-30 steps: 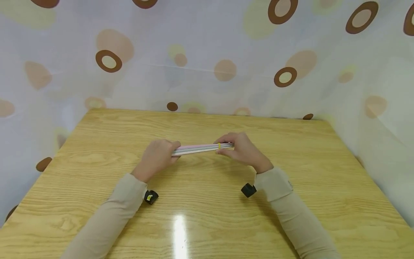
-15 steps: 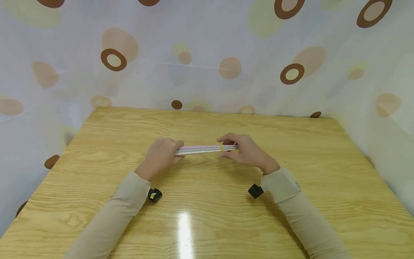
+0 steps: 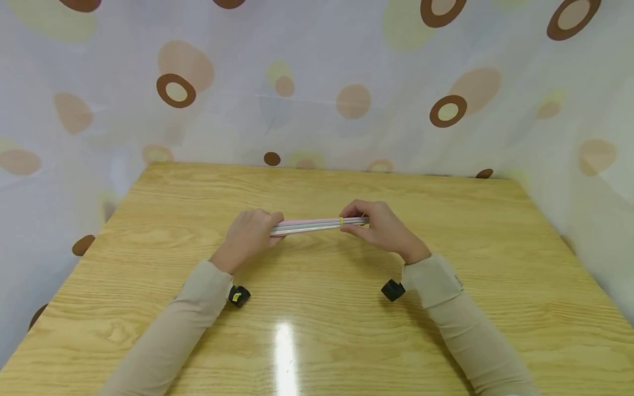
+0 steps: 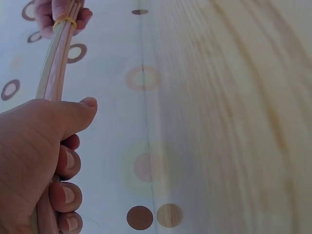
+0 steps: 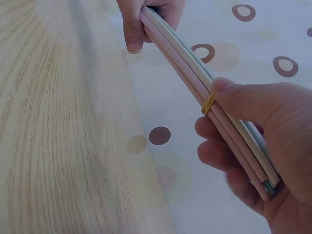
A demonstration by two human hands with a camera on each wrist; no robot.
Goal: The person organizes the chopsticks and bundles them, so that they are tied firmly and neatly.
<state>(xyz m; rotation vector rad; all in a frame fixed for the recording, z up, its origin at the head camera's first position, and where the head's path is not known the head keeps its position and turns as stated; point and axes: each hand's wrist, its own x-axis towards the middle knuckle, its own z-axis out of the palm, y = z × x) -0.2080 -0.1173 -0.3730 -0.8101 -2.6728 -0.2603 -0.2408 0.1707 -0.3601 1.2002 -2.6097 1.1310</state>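
Note:
A bundle of slim pastel chopsticks (image 3: 307, 226), pink, cream and grey-green, is held up over the table, nearly level in the head view. A yellow rubber band (image 5: 208, 104) circles it near the right end. My left hand (image 3: 251, 235) grips the other end, fingers wrapped round the chopsticks and thumb lying along them in the left wrist view. At the band, my right hand (image 3: 383, 228) pinches the bundle between thumb and fingertips. The right-hand tips of the chopsticks point into that palm; the left-hand ends are hidden in the left fist.
A wood-grain table (image 3: 317, 291) spreads below both hands. Behind it and along the sides hangs a pale curtain (image 3: 307, 121) with brown and peach ring patterns. Small black wrist cameras stick out from the left cuff (image 3: 239, 296) and right cuff (image 3: 393, 290).
The right thumb and fingertips, slightly parted round the banded end half a second ago, have closed in at the rubber band. The left grip stays the same. The head view has shifted slightly.

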